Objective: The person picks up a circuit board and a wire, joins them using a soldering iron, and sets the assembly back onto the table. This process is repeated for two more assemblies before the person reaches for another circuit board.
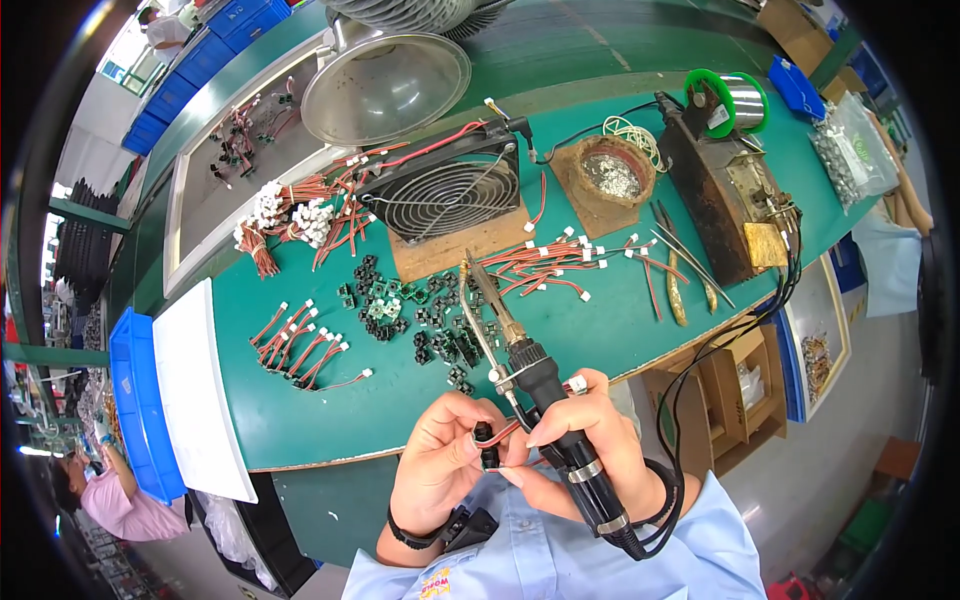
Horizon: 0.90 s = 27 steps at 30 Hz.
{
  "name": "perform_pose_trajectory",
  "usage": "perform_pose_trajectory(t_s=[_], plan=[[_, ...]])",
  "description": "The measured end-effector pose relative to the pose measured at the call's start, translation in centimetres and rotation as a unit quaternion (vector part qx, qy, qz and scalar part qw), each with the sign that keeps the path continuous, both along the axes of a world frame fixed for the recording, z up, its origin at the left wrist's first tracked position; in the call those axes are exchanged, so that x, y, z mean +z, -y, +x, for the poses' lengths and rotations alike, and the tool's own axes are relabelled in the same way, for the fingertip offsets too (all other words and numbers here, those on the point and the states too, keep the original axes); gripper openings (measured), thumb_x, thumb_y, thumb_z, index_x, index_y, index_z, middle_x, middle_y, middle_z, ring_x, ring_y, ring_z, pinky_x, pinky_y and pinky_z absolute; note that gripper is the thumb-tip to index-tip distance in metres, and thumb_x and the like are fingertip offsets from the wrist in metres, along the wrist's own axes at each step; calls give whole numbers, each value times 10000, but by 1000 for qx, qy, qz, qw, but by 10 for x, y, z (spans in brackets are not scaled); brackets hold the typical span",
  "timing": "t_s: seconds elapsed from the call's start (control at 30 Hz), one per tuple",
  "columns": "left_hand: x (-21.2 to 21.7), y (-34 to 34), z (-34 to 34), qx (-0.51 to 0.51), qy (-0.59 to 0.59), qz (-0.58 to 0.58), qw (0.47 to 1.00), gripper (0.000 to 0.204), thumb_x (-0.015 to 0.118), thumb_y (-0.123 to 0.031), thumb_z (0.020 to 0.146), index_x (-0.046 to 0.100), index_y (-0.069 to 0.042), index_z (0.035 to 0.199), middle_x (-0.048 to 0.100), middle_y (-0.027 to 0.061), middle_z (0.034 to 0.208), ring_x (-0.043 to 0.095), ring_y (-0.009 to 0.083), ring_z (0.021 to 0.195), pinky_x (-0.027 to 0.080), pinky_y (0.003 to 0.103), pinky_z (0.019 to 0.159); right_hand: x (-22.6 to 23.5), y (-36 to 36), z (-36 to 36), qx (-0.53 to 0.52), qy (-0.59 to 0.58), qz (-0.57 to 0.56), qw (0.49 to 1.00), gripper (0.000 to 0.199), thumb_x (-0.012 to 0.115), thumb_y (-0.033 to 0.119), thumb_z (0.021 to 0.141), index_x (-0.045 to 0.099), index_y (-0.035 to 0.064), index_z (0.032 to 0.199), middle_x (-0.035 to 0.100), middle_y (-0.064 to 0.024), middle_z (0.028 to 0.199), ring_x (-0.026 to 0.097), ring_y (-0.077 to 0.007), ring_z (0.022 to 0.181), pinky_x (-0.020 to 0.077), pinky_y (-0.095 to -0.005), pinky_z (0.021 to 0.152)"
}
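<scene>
Matt green bench mat [300, 420], glossy black plastic soldering iron [560, 430], shiny metal lamp shade [385, 90].

Fan [450, 190] sits behind the pile of small parts [415, 320], wire bundles [300, 215] off to its left, solder pot [612, 172] right, probably tweezers [685, 262] beside that.

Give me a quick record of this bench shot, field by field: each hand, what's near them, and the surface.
Left hand: left hand pinches a small black part with red wires
Right hand: right hand grips a soldering iron, tip pointing away
Nearby: black and green components, red wire leads, fan
Surface: green bench
</scene>
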State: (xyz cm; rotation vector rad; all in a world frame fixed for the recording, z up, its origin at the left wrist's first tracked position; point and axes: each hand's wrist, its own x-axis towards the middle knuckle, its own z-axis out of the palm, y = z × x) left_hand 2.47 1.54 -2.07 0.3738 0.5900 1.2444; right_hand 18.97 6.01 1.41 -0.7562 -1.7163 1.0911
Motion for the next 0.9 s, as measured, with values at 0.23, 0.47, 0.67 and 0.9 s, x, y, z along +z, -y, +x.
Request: perform_pose_trajectory(t_s=[0.23,0.47,0.67,0.9], plan=[[-1,-2,6,4,-17,-3,1000,178,583,-139,876,505,-38,1000,568,102,893,561,187,805,442,305,691,-2,-1,5,5,-13,-9,1000,433,748,13,630,483,128,954,607,53,761,571,-91,621,278,-340,859],[-3,-3,9,-3,-12,-3,1000,193,588,-152,875,500,-36,1003,567,99,895,559,181,797,441,297,690,-1,-3,10,9,-22,-13,1000,388,719,17,672,497,115,975,604,58,787,577,-107,669,292,-336,814],[-1,-4,12,1,-29,-13,999,209,594,-172,873,499,-32,996,563,93,890,551,168,787,436,288,687,-4,-4,12,14,-25,-15,999,394,715,16,669,496,114,981,604,58,791,575,-104,669,294,-336,806],[-1,-5,12,1,-36,-3,999,217,594,-184,874,498,-33,996,565,91,894,547,162,785,433,288,690,-5,-6,12,13,-22,-5,1000,395,710,18,671,497,113,990,602,59,793,573,-103,671,295,-337,801]])
